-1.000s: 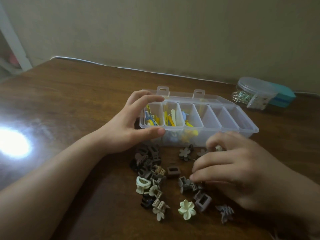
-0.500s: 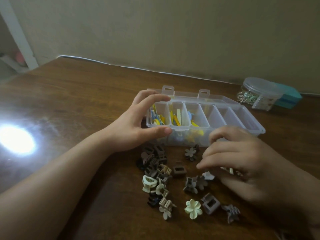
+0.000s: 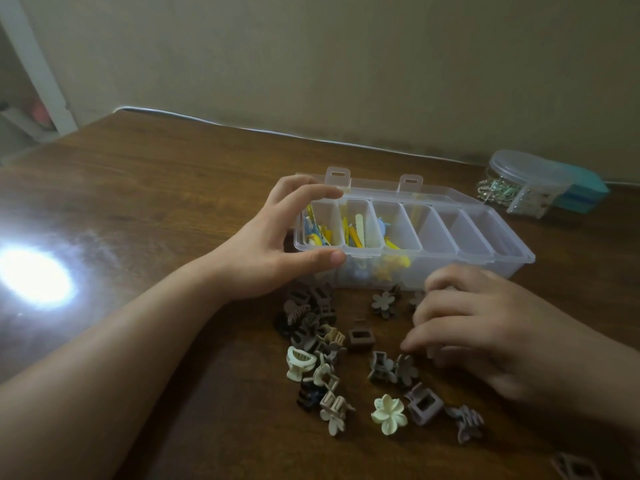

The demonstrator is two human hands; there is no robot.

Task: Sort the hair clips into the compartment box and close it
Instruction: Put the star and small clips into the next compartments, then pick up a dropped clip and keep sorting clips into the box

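Table (image 3: 156, 202): clips (image 3: 346, 358) beside right grip (image 3: 485, 334)

A dark brown wooden table (image 3: 145, 188) with a glossy top runs back to a plain beige wall (image 3: 346, 64), a bright white glare of reflected light (image 3: 33, 275) lying on its left side, a thin white cable (image 3: 242, 128) along its far edge, and a white door frame (image 3: 38, 71) at far left.

— Where's the compartment box (image 3: 478, 249)?
— On the desk (image 3: 156, 188), behind the loose hair clips (image 3: 349, 355).
— And the round container (image 3: 519, 183)?
— Right of the box, near the wall (image 3: 346, 64).
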